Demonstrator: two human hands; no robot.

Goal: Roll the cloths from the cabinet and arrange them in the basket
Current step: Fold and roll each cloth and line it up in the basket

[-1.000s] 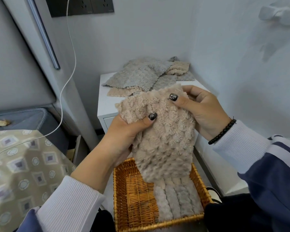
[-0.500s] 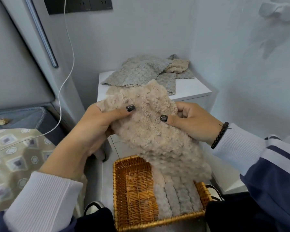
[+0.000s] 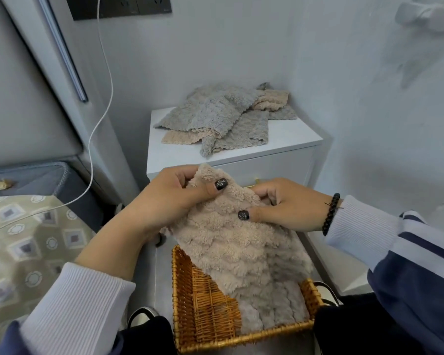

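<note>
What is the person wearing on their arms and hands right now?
Both arms wear navy sleeves with white ribbed cuffs; the right sleeve also has white stripes. The right hand has a black beaded bracelet at the wrist. Thumbnails on both it and the left hand are painted black.

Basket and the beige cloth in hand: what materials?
Basket: looks like woven wicker or rattan, glossy amber finish; strands visibly interlaced. Beige cloth: plush fleece or microfibre, likely synthetic; fluffy matte pile in wavy ridges, drapes limply.

White ribbed cuffs [image 3: 77, 303], navy striped jacket [image 3: 420, 272], black bead bracelet [image 3: 331, 213], dark nail polish [image 3: 221, 184].
</note>
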